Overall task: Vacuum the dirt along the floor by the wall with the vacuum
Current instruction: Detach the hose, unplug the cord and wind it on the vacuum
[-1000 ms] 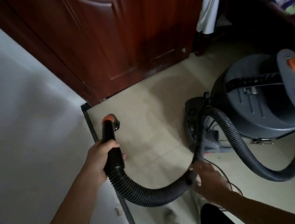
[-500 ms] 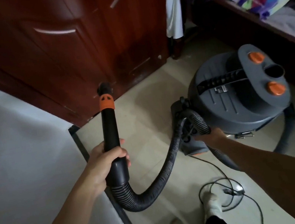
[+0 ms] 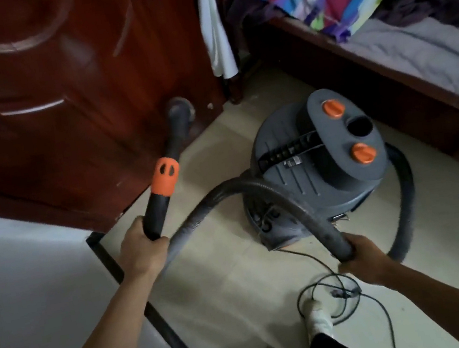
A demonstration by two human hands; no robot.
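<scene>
At the white wall [image 3: 15, 300], left, the left hand [image 3: 140, 249] grips the vacuum wand [image 3: 157, 213], its nozzle [image 3: 180, 112] up before the wooden door [image 3: 60, 111], off the floor [image 3: 227, 295]. The hose [image 3: 240, 190] arcs past the grey canister [image 3: 326, 163] into the gripping right hand [image 3: 363, 257]. The strip beside the wall seems mostly undone; any dirt is too dim to see.

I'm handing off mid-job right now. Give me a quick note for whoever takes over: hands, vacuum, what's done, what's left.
Left hand grips the black wand below its orange collar. Right hand grips the hose further back.
Nozzle points at the foot of the wooden door; contact unclear. Canister stands on the tile, power cord loose beside it.
Done: cannot tell from the tile.
Left: run the nozzle along the skirting by the white wall.
</scene>
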